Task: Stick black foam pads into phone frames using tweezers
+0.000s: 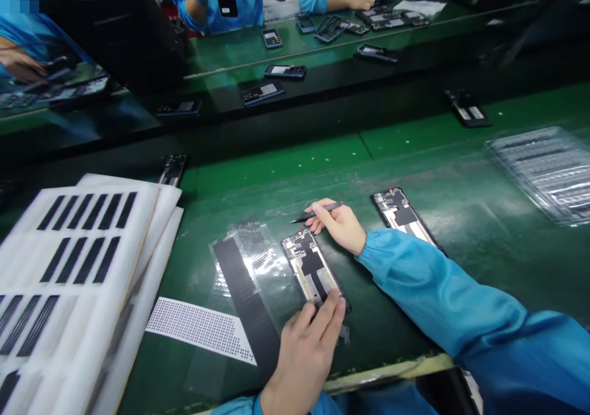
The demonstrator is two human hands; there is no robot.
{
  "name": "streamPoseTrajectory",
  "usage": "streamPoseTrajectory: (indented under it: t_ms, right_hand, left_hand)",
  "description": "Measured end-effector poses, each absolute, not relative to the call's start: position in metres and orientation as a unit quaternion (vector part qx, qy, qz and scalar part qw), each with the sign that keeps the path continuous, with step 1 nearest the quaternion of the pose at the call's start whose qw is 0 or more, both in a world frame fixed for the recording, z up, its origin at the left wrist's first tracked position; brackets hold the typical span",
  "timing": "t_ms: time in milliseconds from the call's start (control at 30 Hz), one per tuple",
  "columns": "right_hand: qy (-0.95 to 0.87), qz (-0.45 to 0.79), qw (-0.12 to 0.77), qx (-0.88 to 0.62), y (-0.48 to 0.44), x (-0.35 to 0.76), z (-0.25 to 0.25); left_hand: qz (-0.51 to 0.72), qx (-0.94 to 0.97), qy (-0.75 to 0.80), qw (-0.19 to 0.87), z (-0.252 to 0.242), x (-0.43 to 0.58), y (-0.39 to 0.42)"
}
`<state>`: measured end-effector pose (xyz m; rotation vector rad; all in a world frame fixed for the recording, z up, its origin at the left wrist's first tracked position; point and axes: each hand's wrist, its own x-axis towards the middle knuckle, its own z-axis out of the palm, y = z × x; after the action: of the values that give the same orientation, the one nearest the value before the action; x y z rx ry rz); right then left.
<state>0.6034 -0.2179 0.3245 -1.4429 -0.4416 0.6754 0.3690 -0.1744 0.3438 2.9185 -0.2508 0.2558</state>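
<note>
An opened phone [311, 261] lies on the green work surface in front of me, its circuit board and inner parts showing. My left hand [306, 350] rests with its fingers stretched onto the phone's lower end. Above the phone's top edge, my right hand [338, 224] grips dark tweezers [332, 206], their tip pointing left. A second opened phone [405, 212] lies to the right, partly behind my right sleeve. Left of the first phone are a black strip [244, 298], clear sheets with small dark dots [254, 243] and a white dotted sheet [198, 329].
Stacked white foam trays [152, 218] with black strips fill the left side. Clear plastic trays [548, 169] sit at the right. Beyond, several phone parts lie along a dark belt and far bench [230, 52], where people in blue sleeves work.
</note>
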Motion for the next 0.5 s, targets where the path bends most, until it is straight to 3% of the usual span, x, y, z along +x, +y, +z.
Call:
streamPoseTrajectory:
  t_ms: [500]
  right_hand:
    - [-0.207,0.304,0.681,-0.632,-0.2174,0.6024,0.3220]
  left_hand:
    - [0.104,0.986,-0.095,0.090,0.3478,0.3755,-0.1837]
